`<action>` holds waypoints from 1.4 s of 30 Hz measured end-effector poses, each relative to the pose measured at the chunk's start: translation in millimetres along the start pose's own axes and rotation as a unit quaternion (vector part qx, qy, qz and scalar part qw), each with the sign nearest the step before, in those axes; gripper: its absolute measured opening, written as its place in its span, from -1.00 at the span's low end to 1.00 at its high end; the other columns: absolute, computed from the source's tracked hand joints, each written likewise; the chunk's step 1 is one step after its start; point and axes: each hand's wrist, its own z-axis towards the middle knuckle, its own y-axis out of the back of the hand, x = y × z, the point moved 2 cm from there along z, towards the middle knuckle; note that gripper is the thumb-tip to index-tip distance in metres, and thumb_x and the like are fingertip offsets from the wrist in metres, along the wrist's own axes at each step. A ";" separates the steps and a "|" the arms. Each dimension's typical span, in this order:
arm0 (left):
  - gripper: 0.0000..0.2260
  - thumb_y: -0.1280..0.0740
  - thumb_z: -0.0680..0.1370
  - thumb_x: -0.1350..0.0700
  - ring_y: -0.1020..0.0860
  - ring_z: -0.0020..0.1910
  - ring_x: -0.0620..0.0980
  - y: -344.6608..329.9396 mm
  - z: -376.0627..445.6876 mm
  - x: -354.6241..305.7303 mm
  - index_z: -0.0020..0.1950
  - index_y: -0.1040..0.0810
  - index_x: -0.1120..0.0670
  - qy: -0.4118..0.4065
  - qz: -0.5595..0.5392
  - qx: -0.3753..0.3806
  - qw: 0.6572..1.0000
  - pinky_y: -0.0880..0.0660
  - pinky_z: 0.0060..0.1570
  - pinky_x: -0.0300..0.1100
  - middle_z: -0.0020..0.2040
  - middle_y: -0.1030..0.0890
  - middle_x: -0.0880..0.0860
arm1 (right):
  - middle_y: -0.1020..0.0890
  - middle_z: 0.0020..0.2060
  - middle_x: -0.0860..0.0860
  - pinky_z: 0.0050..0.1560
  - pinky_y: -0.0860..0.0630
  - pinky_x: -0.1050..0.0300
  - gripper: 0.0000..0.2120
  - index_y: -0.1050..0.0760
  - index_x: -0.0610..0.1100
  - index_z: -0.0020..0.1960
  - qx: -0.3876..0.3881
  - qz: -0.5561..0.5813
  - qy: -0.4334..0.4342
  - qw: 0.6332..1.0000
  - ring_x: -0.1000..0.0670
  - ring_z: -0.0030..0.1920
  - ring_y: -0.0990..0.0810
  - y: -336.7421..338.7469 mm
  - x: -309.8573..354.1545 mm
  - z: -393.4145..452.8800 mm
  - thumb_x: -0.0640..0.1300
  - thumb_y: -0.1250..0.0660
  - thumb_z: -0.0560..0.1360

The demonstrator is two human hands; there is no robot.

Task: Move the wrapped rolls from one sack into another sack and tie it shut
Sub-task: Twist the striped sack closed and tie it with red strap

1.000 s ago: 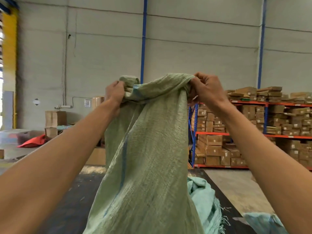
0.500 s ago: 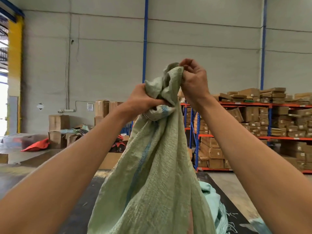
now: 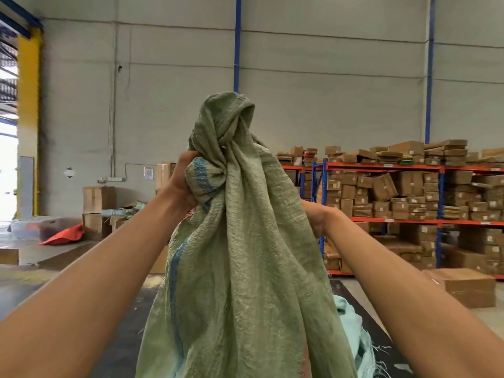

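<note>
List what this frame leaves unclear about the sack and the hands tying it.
- Right hand: head view, fingers hidden behind the green sack; grip unknown.
- Wrapped rolls: none visible, the sack's cloth covers any.
- Sack bottom: cut off by the lower edge.
- Left hand: its fingers partly hidden by the bunched cloth it grips.

Tall pale grey panelled wall [image 3: 327, 91] with two vertical blue steel columns [image 3: 237, 42]. Yellow door frame [image 3: 28, 118] at left edge, daylight beyond. Orange-and-blue steel shelving [image 3: 409, 167] at right, stacked with brown cardboard boxes [image 3: 381, 186]. More brown cartons [image 3: 98, 199] against the wall's foot. Grey concrete floor [image 3: 485, 315]; dark mat [image 3: 122, 350].
</note>
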 end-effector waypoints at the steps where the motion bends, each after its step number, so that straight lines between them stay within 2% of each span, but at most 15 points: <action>1: -0.84 -0.51 0.03 0.15 -0.63 -0.40 -0.04 2.0 0.5 -1.0 -0.43 -0.67 0.12 -0.002 0.012 0.007 1.000 -0.57 -0.33 -0.28 -0.42 -0.62 0.04 | -0.65 -0.16 -0.07 -0.20 -0.63 0.07 -0.86 -0.52 -0.12 0.09 0.012 -0.023 0.007 1.000 0.02 -0.26 -0.66 -1.7 1.8 -3.2 -0.16 -0.19 0.66; 3: -0.73 -0.56 -0.06 0.05 -0.62 -0.42 -0.05 3.2 -1.6 -5.5 -0.45 -0.66 0.13 0.015 0.045 0.029 0.998 -0.55 -0.36 -0.30 -0.44 -0.62 0.03 | -0.63 -0.20 -0.07 -0.30 -0.61 0.10 -0.84 -0.51 -0.09 0.04 -0.001 -0.044 0.037 0.998 0.05 -0.32 -0.65 -1.6 14.1 -9.3 -0.31 -0.21 0.62; 6: -0.85 -0.30 0.19 0.27 -0.61 -0.42 -0.06 12.4 3.6 -12.2 -0.41 -0.67 0.14 0.019 0.117 0.028 0.993 -0.54 -0.37 -0.31 -0.43 -0.62 0.02 | -0.65 -0.22 -0.05 -0.40 -0.55 0.16 -0.87 -0.54 -0.11 0.07 -0.106 -0.018 0.105 0.989 0.06 -0.36 -0.62 11.1 36.8 -8.6 -0.29 -0.28 0.59; 10: -0.58 -0.34 0.36 0.32 -0.67 -0.02 0.11 26.6 25.4 -3.5 0.23 -0.50 0.20 0.004 0.264 0.026 0.964 -0.62 -0.10 -0.10 -0.01 -0.67 0.14 | -0.59 -0.08 -0.11 -0.35 -0.57 0.16 -0.80 -0.44 -0.09 -0.09 -0.280 0.088 0.302 0.907 0.01 -0.23 -0.62 23.8 71.8 -2.2 -0.38 -0.27 0.56; 12: -0.61 -0.35 0.43 0.33 -0.66 0.02 0.11 21.8 28.9 6.9 0.25 -0.49 0.16 0.024 0.276 0.016 0.961 -0.62 -0.06 -0.08 0.04 -0.66 0.16 | -0.58 -0.08 -0.10 -0.21 -0.59 0.14 -0.73 -0.39 -0.10 -0.14 -0.232 0.125 0.383 0.885 -0.03 -0.14 -0.58 9.6 90.8 -0.5 -0.46 -0.22 0.55; 14: -0.84 -0.28 0.46 0.23 -0.67 -0.17 0.01 12.4 27.5 17.0 0.00 -0.60 0.17 0.074 0.256 0.012 0.964 -0.62 -0.18 -0.19 -0.15 -0.70 0.08 | -0.56 -0.12 -0.10 -0.16 -0.60 0.13 -0.78 -0.39 -0.13 -0.11 -0.125 0.207 0.402 0.883 -0.03 -0.17 -0.57 -9.2 103.8 -1.1 -0.43 -0.21 0.55; 18: -0.73 -0.15 0.58 0.14 -0.65 -0.21 0.01 0.9 31.7 24.5 -0.12 -0.61 0.17 0.097 0.177 -0.014 0.979 -0.60 -0.14 -0.19 -0.22 -0.69 0.08 | -0.62 -0.06 -0.09 -0.06 -0.61 0.14 -0.88 -0.43 -0.16 0.11 -0.068 0.194 0.387 0.899 0.01 -0.11 -0.65 -21.3 105.5 -6.8 -0.30 -0.19 0.61; 21: -0.72 -0.17 0.58 0.10 -0.63 -0.24 0.02 3.9 38.2 20.2 -0.18 -0.62 0.14 0.078 0.137 -0.067 0.985 -0.57 -0.15 -0.19 -0.26 -0.67 0.07 | -0.66 -0.03 -0.02 0.14 -0.57 -0.06 -0.76 -0.53 -0.09 0.11 -0.241 0.003 0.404 0.883 0.00 0.00 -0.64 -11.7 88.1 -14.6 0.06 -0.28 0.59; 24: -0.79 -0.26 0.48 0.06 -0.62 -0.22 0.05 13.9 45.9 21.9 -0.17 -0.64 0.13 0.056 0.134 -0.109 0.983 -0.56 -0.14 -0.18 -0.22 -0.67 0.09 | -0.63 -0.06 0.05 0.14 -0.43 -0.07 -0.58 -0.60 0.01 -0.04 -0.519 -0.251 0.390 0.718 0.02 0.01 -0.55 5.9 54.4 -22.4 0.36 -0.36 0.41; 25: -0.81 -0.28 0.44 0.05 -0.61 -0.21 0.06 19.5 47.6 22.4 -0.17 -0.64 0.12 0.051 0.128 -0.125 0.983 -0.55 -0.14 -0.17 -0.21 -0.66 0.09 | -0.62 -0.02 0.04 0.15 -0.39 -0.06 -0.49 -0.59 0.06 -0.04 -0.555 -0.263 0.342 0.711 0.02 0.05 -0.52 16.4 41.3 -22.3 0.48 -0.34 0.33; 28: -0.87 -0.28 0.39 0.05 -0.54 -0.28 0.05 28.5 49.4 23.8 -0.26 -0.55 0.08 0.055 0.074 -0.129 0.987 -0.46 -0.29 -0.23 -0.34 -0.58 0.06 | -0.57 0.21 -0.05 0.21 -0.48 -0.18 -0.08 -0.49 0.02 0.24 -0.367 -0.130 0.130 0.912 -0.11 0.23 -0.55 35.4 4.3 -13.9 0.62 -0.37 0.11; 30: -0.84 -0.23 0.52 0.11 -0.53 -0.29 0.02 29.1 51.1 28.6 -0.24 -0.52 0.08 0.039 0.019 -0.113 0.993 -0.46 -0.34 -0.27 -0.35 -0.57 0.04 | -0.62 0.21 -0.04 0.16 -0.57 -0.16 -0.14 -0.44 -0.04 0.34 -0.182 -0.110 0.028 0.977 -0.09 0.17 -0.64 29.9 -13.6 -10.2 0.37 -0.55 0.19; 35: -0.82 -0.33 0.55 0.15 -0.60 -0.27 0.01 42.2 52.7 36.2 0.12 -0.58 0.16 0.067 0.090 -0.224 0.968 -0.54 -0.39 -0.23 -0.23 -0.60 0.06 | -0.63 0.08 -0.17 -0.03 -0.64 0.01 -0.65 -0.48 -0.19 0.28 -0.134 0.126 0.170 0.968 -0.09 -0.06 -0.67 20.0 4.9 -10.6 -0.19 -0.40 0.51; 39: -0.70 -0.35 0.56 0.16 -0.67 -0.20 0.00 15.3 54.5 33.6 0.26 -0.55 0.23 0.045 0.160 -0.208 0.964 -0.59 -0.32 -0.20 -0.11 -0.67 0.11 | -0.49 0.26 -0.31 0.19 -0.56 -0.15 -0.31 -0.22 -0.25 0.46 -0.109 0.191 0.336 0.916 -0.26 0.14 -0.57 3.9 48.1 -18.4 -0.17 -0.44 0.43; 42: -0.64 -0.19 0.59 0.13 -0.64 0.08 0.17 -19.2 51.3 29.7 0.28 -0.52 0.31 0.081 0.040 -0.107 0.990 -0.62 0.05 -0.01 0.10 -0.64 0.25 | -0.49 0.30 -0.15 0.27 -0.54 -0.13 -0.13 -0.12 0.00 0.41 -0.154 -0.016 0.334 0.930 -0.12 0.23 -0.59 -28.6 65.2 -14.1 -0.05 -0.60 0.30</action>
